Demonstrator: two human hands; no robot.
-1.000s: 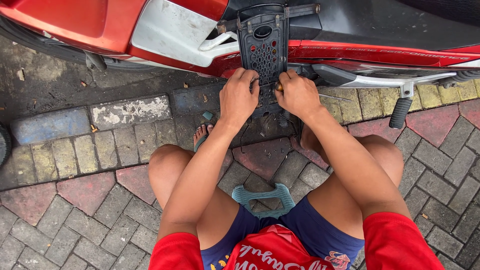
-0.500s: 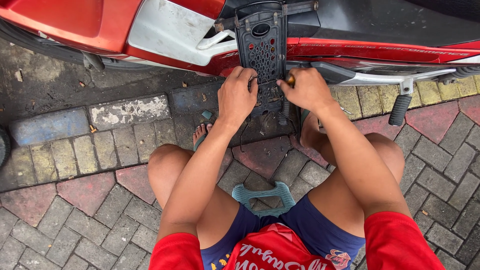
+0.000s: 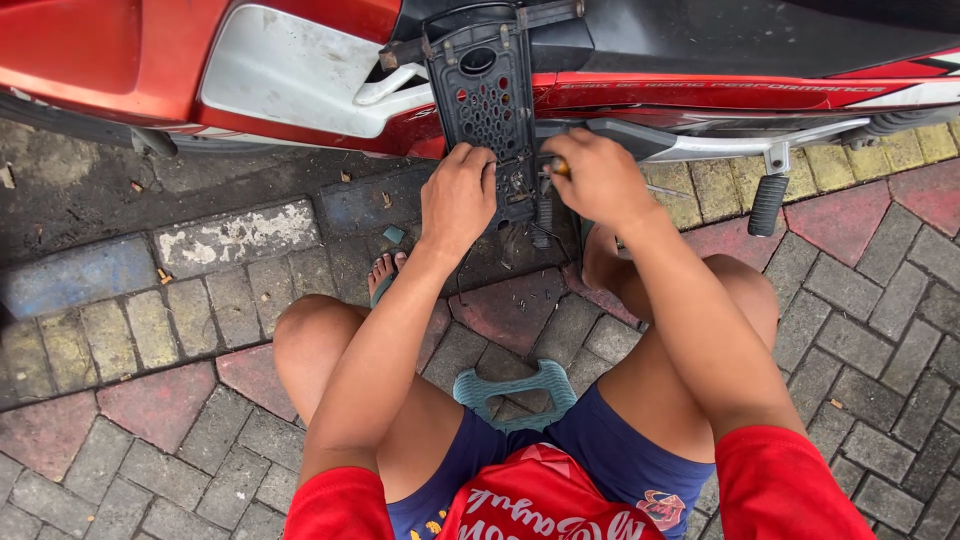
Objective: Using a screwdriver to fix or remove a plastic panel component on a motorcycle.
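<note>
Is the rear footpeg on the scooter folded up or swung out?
Swung out: the black footpeg hangs from its silver bracket, pointing away from the scooter over the paving.

Brick paving (image 3: 880, 330) is lying beneath you, carrying your small teal stool (image 3: 515, 388) and the red motorcycle (image 3: 120, 50).

I see even, soft daylight w/ faint shadows under the motorbike (image 3: 300, 60); sharp centre, slight wide-angle bend at edges, no glare.
</note>
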